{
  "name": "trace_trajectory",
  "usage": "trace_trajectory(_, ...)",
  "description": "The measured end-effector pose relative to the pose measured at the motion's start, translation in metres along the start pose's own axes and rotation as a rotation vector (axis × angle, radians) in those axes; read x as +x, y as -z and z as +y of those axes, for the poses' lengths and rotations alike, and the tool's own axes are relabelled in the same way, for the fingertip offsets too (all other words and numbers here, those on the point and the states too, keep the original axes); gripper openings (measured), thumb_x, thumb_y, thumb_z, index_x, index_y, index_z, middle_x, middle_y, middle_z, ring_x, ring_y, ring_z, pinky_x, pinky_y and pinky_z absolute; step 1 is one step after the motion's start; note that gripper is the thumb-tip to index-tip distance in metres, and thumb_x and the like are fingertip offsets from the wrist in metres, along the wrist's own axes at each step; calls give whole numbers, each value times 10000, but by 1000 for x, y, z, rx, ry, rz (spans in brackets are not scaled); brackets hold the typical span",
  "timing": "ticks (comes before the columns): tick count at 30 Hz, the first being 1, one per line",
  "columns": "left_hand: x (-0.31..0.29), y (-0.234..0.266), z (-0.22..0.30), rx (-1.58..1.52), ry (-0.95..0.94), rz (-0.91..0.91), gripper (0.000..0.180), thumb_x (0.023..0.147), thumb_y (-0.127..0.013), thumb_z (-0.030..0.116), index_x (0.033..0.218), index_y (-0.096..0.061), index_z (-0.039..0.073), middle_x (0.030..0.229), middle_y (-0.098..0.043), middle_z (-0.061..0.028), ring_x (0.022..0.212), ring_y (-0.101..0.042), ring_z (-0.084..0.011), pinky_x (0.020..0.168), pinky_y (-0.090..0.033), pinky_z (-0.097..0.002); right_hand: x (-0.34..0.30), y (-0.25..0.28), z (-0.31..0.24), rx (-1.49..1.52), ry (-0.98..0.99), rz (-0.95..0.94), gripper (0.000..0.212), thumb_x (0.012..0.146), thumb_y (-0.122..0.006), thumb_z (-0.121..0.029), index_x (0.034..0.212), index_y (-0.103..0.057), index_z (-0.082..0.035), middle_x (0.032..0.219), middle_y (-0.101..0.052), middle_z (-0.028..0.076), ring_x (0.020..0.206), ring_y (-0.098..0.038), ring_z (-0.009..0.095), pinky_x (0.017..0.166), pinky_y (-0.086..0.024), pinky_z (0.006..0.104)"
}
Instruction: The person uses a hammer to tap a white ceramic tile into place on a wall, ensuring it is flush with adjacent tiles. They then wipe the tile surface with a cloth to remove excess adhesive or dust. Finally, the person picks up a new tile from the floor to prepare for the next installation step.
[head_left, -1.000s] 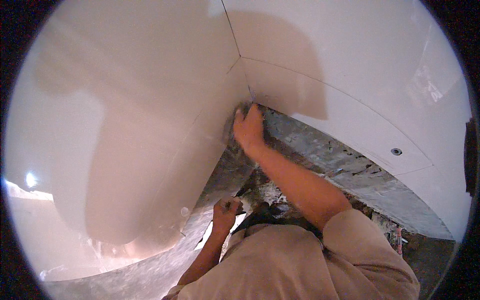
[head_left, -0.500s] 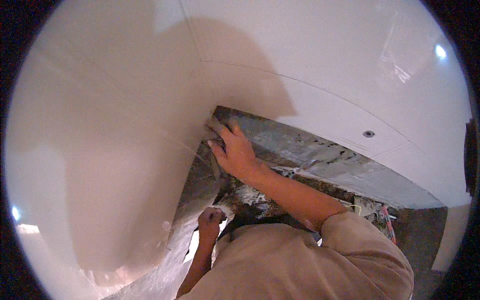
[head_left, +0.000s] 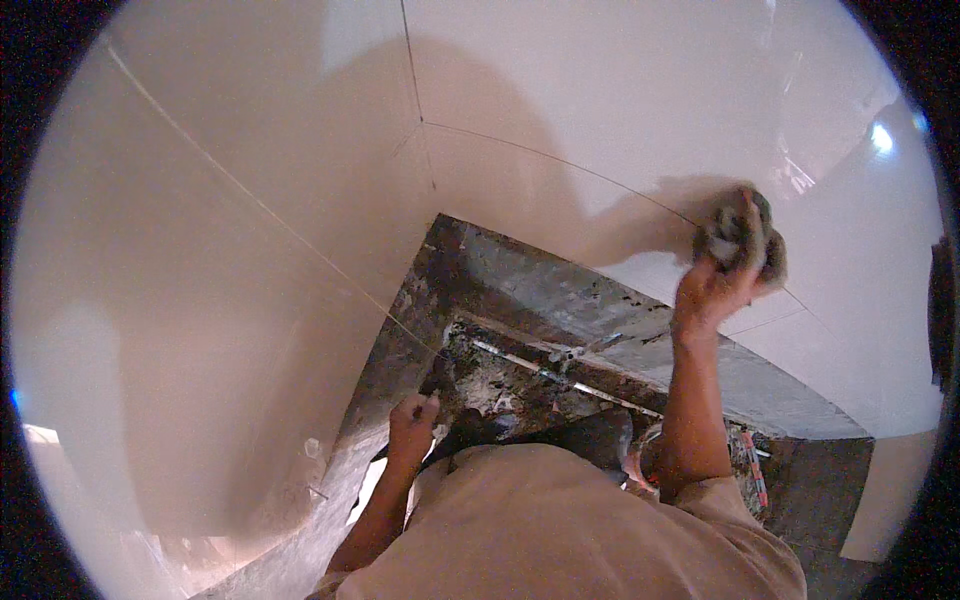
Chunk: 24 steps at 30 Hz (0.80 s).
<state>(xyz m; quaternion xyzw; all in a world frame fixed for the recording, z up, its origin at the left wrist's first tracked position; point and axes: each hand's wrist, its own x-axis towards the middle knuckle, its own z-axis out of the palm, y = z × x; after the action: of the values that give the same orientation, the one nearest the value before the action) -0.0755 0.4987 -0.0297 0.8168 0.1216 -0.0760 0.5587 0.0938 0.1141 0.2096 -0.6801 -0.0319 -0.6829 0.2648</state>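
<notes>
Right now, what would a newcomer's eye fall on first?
The right hand, gripping a crumpled greyish cloth over the pale surface at upper right. Next, the grey angled border near centre, its corner pointing up. Lower left of centre, the left hand looks curled.

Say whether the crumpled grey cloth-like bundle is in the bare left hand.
No, the right hand holds the bundle at the smooth pale surface.
</notes>
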Motion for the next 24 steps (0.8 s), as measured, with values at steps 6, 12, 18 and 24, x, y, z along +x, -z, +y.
trace_trajectory(6, 15, -8, 60, 125, -244, 70, 292, 945, -674, 285, 896, -684, -3, 770, -651, -120, 741, -605, -209, 693, -476, -375, -57, -108, -80, -112, 447, -703, 243, 755, -699, -267, 994, -731, -239, 1252, -633, 65, 1156, -573, 318, 945, -457, 526)
trace_trajectory(12, 15, -21, 79, 132, -185, 2, 246, 951, -662, 238, 884, -672, 1, 793, -641, -113, 735, -585, -238, 713, -476, -381, -125, -69, -22, -108, 663, -1012, 365, 770, -660, -258, 1130, -712, -222, 1354, -562, 44, 1175, -526, 283, 971, -415, 520)
trace_trajectory(18, 22, -27, 66, -4, -179, -59, 244, 965, -643, 207, 830, -625, 4, 810, -620, -55, 757, -552, -171, 703, -457, -351, -48, 79, 41, -419, 202, -651, 511, 746, -682, -166, 1244, -681, -282, 1373, -546, 102, 1204, -506, 348, 981, -410, 550)
trace_trajectory(24, 68, -41, 114, 136, -370, -146, 237, 976, -633, 208, 832, -624, 20, 778, -611, -26, 741, -538, -146, 707, -445, -320, 50, 180, 108, -499, -63, 138, 514, 767, -628, 17, 1271, -614, -88, 1270, -574, 195, 1205, -480, 402, 1068, -373, 496)
